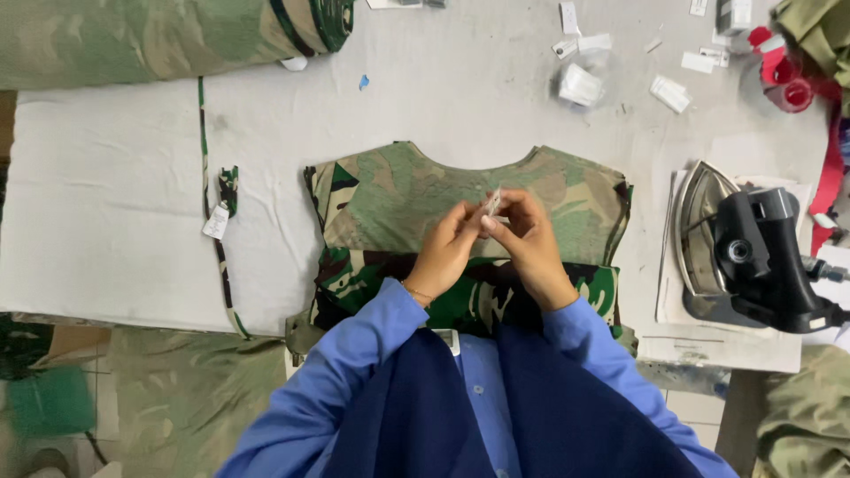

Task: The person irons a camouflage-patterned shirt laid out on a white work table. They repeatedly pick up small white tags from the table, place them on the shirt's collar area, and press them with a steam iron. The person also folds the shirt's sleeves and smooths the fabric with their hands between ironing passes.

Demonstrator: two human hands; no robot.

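**Both hands pinch small white label over camo garment piece**

Small white fabric label (493, 203), thin flat strip, pale, edge-on to cam so face not readable; sits tilted, top end poking up-right above fingertips. Held in air just above the camouflage cloth garment panel (398, 190), approx at panel's centre, below the scooped neckline.

Left hand (447, 248): fingers curled in, thumb + forefinger tips closed narrow at the label's lower end. Thin bracelet at wrist. Right hand (529, 243): fingers bent, tips closed on the label from the other side, touching left fingertips. Both hands meet at one point; no gap visible betw. them. Light blue long sleeves, dark navy apron/vest over a blue shirt.

Garment panel: green/tan/brown camo, lies flat on white padded work table (115, 204), curved neck cut at far edge, straight sides. Upper half looks paler/faded (prob. wrong side or lighter layer), lower half near the person darker w/ stronger green + black patches. Near edge hidden by forearms.

Around: grey-black electric iron (753, 252) resting on sheets of paper, right of panel, well apart from hands. Narrow camo strip (221, 230) w/ small white tag lies left of panel. Roll of camo fabric (168, 35) at far-left table edge. Loose white labels (582, 86) scattered at far side, near a red item at the right corner.
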